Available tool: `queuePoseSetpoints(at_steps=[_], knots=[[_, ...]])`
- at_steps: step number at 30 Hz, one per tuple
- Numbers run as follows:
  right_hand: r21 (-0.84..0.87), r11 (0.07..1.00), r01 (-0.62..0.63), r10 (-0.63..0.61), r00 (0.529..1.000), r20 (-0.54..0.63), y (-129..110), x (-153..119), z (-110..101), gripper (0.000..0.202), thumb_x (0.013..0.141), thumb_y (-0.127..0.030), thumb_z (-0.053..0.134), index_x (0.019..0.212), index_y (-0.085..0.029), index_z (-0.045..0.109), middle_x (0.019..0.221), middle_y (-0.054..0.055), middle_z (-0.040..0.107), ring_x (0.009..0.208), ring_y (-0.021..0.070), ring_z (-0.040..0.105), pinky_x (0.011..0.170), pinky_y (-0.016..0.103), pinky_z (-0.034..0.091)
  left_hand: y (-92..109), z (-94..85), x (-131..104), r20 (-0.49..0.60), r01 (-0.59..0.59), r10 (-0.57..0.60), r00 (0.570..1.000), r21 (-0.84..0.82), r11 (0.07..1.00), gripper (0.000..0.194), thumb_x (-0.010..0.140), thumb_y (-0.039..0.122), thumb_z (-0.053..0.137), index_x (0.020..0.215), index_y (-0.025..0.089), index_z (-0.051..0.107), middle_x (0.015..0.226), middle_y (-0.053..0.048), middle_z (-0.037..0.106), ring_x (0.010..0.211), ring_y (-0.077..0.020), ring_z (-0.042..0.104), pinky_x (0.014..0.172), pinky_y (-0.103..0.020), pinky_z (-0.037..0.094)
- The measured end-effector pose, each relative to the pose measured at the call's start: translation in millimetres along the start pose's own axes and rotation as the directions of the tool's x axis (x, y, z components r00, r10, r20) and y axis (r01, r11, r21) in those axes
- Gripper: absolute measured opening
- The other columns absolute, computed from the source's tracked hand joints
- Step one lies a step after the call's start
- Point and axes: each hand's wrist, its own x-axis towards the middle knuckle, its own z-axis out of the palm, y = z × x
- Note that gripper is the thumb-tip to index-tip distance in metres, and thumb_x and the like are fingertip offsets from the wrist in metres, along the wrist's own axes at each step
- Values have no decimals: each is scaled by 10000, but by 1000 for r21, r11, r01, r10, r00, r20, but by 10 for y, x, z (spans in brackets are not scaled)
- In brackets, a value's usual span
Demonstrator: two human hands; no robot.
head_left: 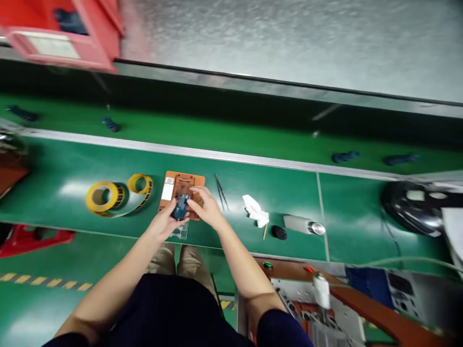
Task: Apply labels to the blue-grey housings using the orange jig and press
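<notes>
A small dark blue part (180, 208), apparently a moulded housing, is held over the near side of an orange fixture (198, 179). My left hand (164, 221) grips its lower left side between thumb and fingers. From the right, my right hand (205, 205) is closed at the part's upper right edge, thumb against it and fingers bent above the fixture. White labels sit on the fixture's left side. Partly under my hands, a clear plastic piece (180, 232) lies at the bench's front edge. Black tweezers (220, 192) rest just right of the fixture.
Left on the green bench is a yellow-edged label roll (104, 197) with its strip curling right. Rightward lie a white tissue (255, 210), a black round cap (279, 232) and a white bottle (303, 224). Several dark blue parts (110, 124) dot the belt behind. A red bin (65, 41) stands upper left.
</notes>
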Motion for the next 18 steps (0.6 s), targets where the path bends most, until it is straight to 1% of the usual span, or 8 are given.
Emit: queuePoseSetpoints(at_steps=[4, 7, 8, 10, 12, 13, 14, 18], knots=[[-56, 996, 67, -54, 978, 202, 52, -152, 144, 975, 738, -384, 795, 1550, -226, 279, 1583, 163, 335, 1474, 318, 325, 1194, 508, 339, -82, 25, -1, -34, -30, 30, 999, -4, 1000, 347, 935, 388, 613, 1124, 102, 661, 938, -145, 745, 762, -216, 723, 665, -327, 598], [-123, 989, 86, -59, 976, 210, 123, -89, 273, 998, 727, -320, 763, 1563, -206, 231, 1571, 174, 347, 1454, 329, 347, 1175, 515, 359, -116, -78, -56, -56, -196, 209, 976, 183, 963, 459, 926, 512, 583, 1201, 148, 637, 1142, -153, 707, 922, -228, 704, 776, -345, 579], [-148, 984, 98, -70, 981, 183, 168, -10, 294, 977, 730, -321, 751, 1556, -199, 243, 1550, 177, 377, 1433, 333, 370, 1167, 522, 361, -128, -155, -75, -62, -307, 340, 938, 305, 902, 468, 924, 531, 575, 1224, 175, 626, 1216, -140, 677, 1005, -226, 680, 849, -352, 561], [-220, 970, 103, -79, 990, 117, 282, 205, 301, 955, 721, -346, 749, 1535, -184, 278, 1496, 184, 443, 1375, 354, 413, 1144, 557, 353, -168, -368, -92, -44, -473, 602, 797, 574, 669, 461, 915, 539, 582, 1238, 211, 604, 1287, -120, 625, 1136, -232, 610, 971, -374, 503], [-298, 951, 84, -64, 995, 78, 403, 427, 284, 952, 691, -362, 768, 1509, -170, 321, 1440, 189, 496, 1315, 381, 437, 1112, 592, 349, -249, -622, -74, -39, -459, 728, 685, 752, 473, 446, 897, 536, 601, 1208, 218, 585, 1262, -123, 601, 1169, -252, 572, 1007, -411, 471], [-325, 942, 81, -59, 995, 78, 457, 517, 277, 948, 674, -359, 776, 1495, -168, 343, 1422, 187, 512, 1296, 388, 439, 1100, 599, 348, -309, -745, -54, -52, -421, 736, 675, 792, 442, 440, 889, 540, 604, 1181, 213, 574, 1236, -128, 595, 1160, -262, 570, 1001, -428, 470], [-341, 936, 88, -60, 994, 93, 504, 586, 275, 942, 662, -354, 781, 1484, -170, 360, 1417, 180, 519, 1290, 390, 434, 1096, 598, 346, -379, -857, -30, -62, -390, 717, 695, 805, 448, 440, 884, 545, 602, 1162, 208, 558, 1214, -134, 592, 1146, -269, 577, 989, -440, 476], [-343, 927, 154, -98, 980, 175, 639, 640, 308, 949, 684, -409, 787, 1501, -197, 354, 1471, 146, 489, 1346, 368, 392, 1142, 568, 310, -663, -1125, 29, 29, -335, 443, 896, 698, 632, 558, 865, 534, 635, 1264, 211, 415, 1193, -140, 622, 1139, -253, 623, 972, -433, 494]])
